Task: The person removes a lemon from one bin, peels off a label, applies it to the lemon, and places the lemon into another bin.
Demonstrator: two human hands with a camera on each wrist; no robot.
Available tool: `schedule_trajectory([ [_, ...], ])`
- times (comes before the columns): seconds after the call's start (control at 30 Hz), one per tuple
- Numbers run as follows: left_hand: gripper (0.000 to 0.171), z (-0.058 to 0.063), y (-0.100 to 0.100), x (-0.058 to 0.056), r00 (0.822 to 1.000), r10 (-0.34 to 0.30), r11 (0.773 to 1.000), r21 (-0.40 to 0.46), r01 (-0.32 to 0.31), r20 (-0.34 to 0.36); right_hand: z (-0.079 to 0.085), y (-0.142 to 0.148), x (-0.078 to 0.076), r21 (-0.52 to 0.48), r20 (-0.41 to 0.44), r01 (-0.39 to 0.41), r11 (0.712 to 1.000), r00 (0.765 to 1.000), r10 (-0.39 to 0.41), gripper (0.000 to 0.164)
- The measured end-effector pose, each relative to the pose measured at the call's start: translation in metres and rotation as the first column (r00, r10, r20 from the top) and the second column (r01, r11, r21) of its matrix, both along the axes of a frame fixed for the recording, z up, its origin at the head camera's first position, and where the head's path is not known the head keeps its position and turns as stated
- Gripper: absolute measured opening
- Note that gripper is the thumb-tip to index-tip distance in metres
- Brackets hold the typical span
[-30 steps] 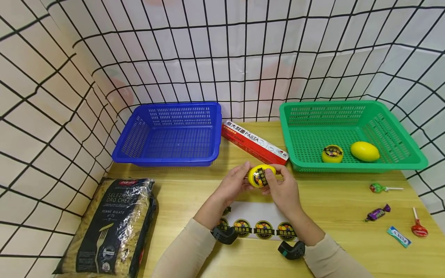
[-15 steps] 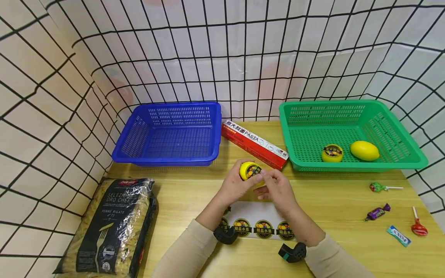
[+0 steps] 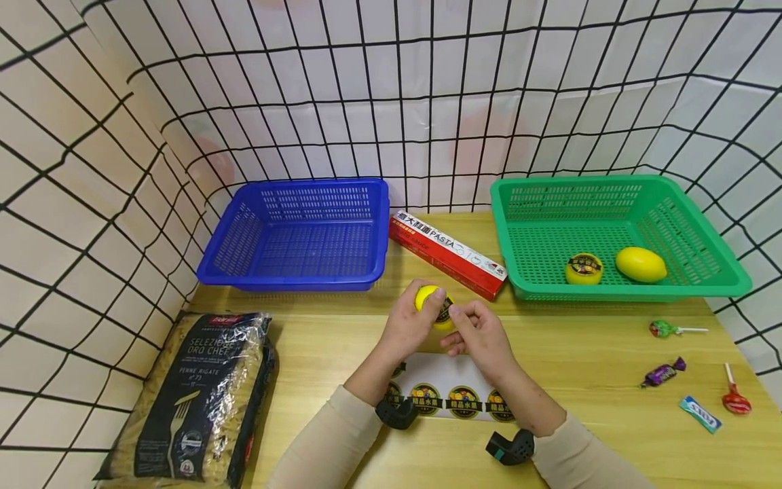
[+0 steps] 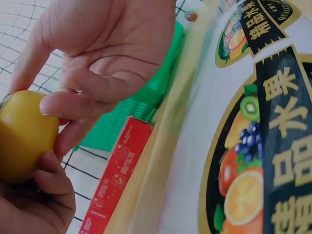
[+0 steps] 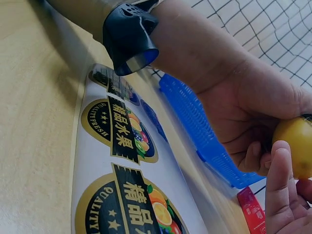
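Note:
A yellow lemon (image 3: 424,297) with a round black-and-gold sticker (image 3: 445,310) on its upper side is held above the table. My left hand (image 3: 406,327) grips it, the thumb lying across the top by the sticker. From the other side my right hand (image 3: 489,346) pinches the lemon's edge, with its thumb at the rim of the sticker. In the left wrist view, right-hand fingertips touch the underside of the lemon (image 4: 27,136). Below the hands lies a white sheet of fruit-label stickers (image 3: 436,373), partly covered by the forearms.
A blue basket (image 3: 290,280) stands back left. The green basket (image 3: 611,292) holds a stickered yellow fruit (image 3: 584,269) and a plain lemon (image 3: 641,265). Between them lies a red pasta box (image 3: 449,255). A penne bag (image 3: 189,397) lies left; sweets (image 3: 662,373) lie right.
The lemon has shifted left and turned in the left hand. The left thumb has come over its top. My right hand has moved slightly down, its thumb now at the sticker's edge.

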State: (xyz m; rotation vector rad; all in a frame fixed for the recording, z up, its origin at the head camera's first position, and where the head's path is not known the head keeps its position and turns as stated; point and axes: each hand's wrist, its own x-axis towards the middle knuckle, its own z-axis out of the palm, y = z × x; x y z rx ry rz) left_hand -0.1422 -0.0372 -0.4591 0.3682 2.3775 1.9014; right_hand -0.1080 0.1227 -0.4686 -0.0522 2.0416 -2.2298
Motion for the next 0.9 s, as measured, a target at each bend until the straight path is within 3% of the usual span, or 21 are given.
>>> schedule_trajectory([
  [0.3, 0.047, 0.001, -0.003, -0.001, 0.999, 0.041, 0.992, -0.121, -0.042, -0.012, 0.0, -0.001, 0.0, 0.036, 0.022, 0.0, 0.999, 1.0, -0.001, 0.019],
  [0.43, 0.056, 0.002, -0.004, -0.001, 1.0, 0.026, 0.989, -0.148, -0.028, -0.015, 0.002, 0.0, 0.0, 0.066, 0.052, -0.017, 0.998, 0.999, 0.013, 0.025],
  [0.57, 0.06, 0.003, -0.004, -0.001, 1.0, -0.013, 0.984, -0.177, 0.009, -0.021, 0.007, 0.002, -0.001, 0.173, 0.072, -0.046, 0.984, 0.997, 0.034, 0.037],
  [0.63, 0.061, 0.004, -0.004, 0.0, 0.999, -0.045, 0.98, -0.196, 0.039, -0.022, 0.008, 0.003, -0.001, 0.282, 0.047, -0.049, 0.958, 0.998, 0.037, 0.043],
  [0.73, 0.065, 0.005, -0.001, 0.002, 0.996, -0.082, 0.973, -0.218, 0.074, -0.031, 0.008, 0.004, 0.0, 0.447, -0.009, -0.027, 0.894, 0.999, 0.035, 0.046],
  [0.8, 0.066, 0.006, 0.0, 0.003, 0.995, -0.084, 0.972, -0.225, 0.07, -0.052, 0.008, 0.005, 0.001, 0.527, -0.036, -0.01, 0.85, 0.999, 0.034, 0.048],
  [0.9, 0.065, 0.006, 0.002, 0.004, 0.994, -0.064, 0.972, -0.231, 0.041, -0.093, 0.011, 0.006, 0.001, 0.584, -0.042, -0.02, 0.812, 0.998, 0.055, 0.049],
])
